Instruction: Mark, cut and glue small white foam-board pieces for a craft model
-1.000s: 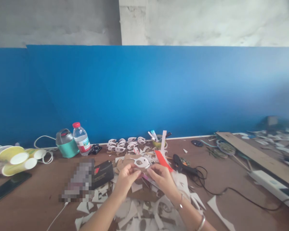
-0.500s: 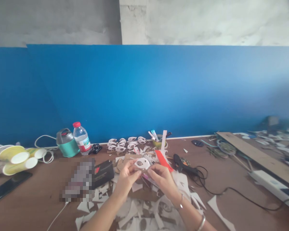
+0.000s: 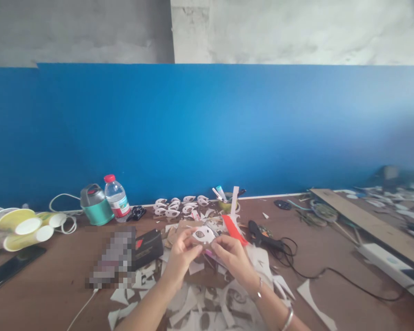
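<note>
Between both hands is a small white paper bird cutout point(image 3: 204, 234) with a dark patterned wing and a dot for an eye. My left hand point(image 3: 184, 250) pinches its left end between thumb and fingers. At its right end, my right hand point(image 3: 229, 252) closes thumb and fingertips on the edge. White paper scraps point(image 3: 189, 303) lie on the table below and around my wrists. Behind the hands, several similar white bird cutouts point(image 3: 172, 213) stand in rows near the wall. An orange-red strip point(image 3: 234, 230) lies just beyond my right hand.
A black glue gun point(image 3: 265, 236) with a trailing cable lies to the right, near a white power strip point(image 3: 393, 271). To the left are a black box point(image 3: 148, 248), a water bottle point(image 3: 117, 202), a teal container point(image 3: 98, 211), paper cups point(image 3: 20, 223) and a phone point(image 3: 14, 269).
Hardly anything differs. The bird cutout has shifted very slightly between my fingers, and both hands keep their grip in the same place.
</note>
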`<move>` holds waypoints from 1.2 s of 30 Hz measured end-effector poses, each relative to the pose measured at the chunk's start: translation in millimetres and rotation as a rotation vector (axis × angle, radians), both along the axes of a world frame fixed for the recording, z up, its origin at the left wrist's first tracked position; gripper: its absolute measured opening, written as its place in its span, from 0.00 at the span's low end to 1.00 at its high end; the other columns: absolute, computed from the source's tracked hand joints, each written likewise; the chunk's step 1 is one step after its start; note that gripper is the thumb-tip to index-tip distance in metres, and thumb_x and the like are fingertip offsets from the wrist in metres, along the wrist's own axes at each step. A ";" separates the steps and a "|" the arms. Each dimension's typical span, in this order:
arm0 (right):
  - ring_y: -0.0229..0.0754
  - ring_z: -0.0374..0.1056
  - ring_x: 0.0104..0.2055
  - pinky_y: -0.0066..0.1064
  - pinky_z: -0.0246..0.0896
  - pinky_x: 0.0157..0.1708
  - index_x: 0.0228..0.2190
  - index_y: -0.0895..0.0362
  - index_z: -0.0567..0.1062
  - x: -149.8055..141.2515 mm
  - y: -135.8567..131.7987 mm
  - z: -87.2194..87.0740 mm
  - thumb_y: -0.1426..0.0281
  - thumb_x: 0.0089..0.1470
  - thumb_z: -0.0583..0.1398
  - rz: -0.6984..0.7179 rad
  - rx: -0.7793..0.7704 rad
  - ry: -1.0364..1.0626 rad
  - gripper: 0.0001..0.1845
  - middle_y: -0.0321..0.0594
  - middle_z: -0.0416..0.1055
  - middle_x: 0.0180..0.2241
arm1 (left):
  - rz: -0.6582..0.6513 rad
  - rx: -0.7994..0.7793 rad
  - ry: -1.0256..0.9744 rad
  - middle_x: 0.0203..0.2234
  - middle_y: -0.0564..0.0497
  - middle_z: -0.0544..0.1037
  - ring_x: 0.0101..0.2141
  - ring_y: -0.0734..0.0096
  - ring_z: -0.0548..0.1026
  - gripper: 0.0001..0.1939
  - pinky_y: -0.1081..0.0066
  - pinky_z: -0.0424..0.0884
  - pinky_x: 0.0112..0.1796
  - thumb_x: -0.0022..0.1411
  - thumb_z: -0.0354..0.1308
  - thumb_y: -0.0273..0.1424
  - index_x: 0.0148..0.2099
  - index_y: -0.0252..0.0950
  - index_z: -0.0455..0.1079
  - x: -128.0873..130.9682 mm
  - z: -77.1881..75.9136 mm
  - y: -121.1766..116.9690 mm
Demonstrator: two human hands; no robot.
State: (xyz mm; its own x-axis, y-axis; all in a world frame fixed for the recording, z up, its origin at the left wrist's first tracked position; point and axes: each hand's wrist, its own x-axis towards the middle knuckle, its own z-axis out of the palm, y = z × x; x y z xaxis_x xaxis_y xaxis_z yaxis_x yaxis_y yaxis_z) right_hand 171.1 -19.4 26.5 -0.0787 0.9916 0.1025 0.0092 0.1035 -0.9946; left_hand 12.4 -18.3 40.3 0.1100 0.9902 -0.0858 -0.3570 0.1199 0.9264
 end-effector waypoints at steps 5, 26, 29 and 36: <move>0.32 0.53 0.21 0.26 0.49 0.22 0.20 0.60 0.71 -0.6 -2.0 3.2 0.58 0.47 0.63 -0.008 -0.003 0.000 0.17 0.32 0.63 0.18 | 0.006 -0.008 -0.029 0.33 0.49 0.81 0.30 0.68 0.76 0.28 0.70 0.71 0.33 0.42 0.68 0.27 0.48 0.36 0.68 1.0 -0.6 -0.9; 0.38 0.66 0.28 0.28 0.60 0.29 0.27 0.60 0.74 -7.5 -2.0 3.6 0.56 0.45 0.67 0.093 -0.019 0.137 0.18 0.39 0.74 0.27 | -0.093 0.044 0.136 0.30 0.47 0.79 0.29 0.69 0.74 0.18 0.72 0.68 0.32 0.47 0.68 0.37 0.40 0.33 0.74 -0.6 -8.1 2.0; 0.38 0.65 0.27 0.28 0.59 0.27 0.25 0.60 0.74 -7.1 -3.2 7.5 0.57 0.44 0.67 0.091 -0.007 0.125 0.18 0.38 0.73 0.25 | -0.142 0.034 0.175 0.26 0.50 0.77 0.26 0.73 0.70 0.16 0.74 0.67 0.31 0.49 0.67 0.39 0.36 0.32 0.76 -1.9 -10.1 2.6; 0.37 0.65 0.25 0.27 0.59 0.25 0.25 0.60 0.75 -6.7 -4.4 7.7 0.58 0.46 0.66 0.129 -0.014 0.125 0.17 0.37 0.73 0.23 | -0.163 0.053 0.138 0.25 0.51 0.76 0.26 0.74 0.68 0.17 0.74 0.66 0.31 0.49 0.67 0.40 0.37 0.33 0.78 -0.1 -5.6 -0.9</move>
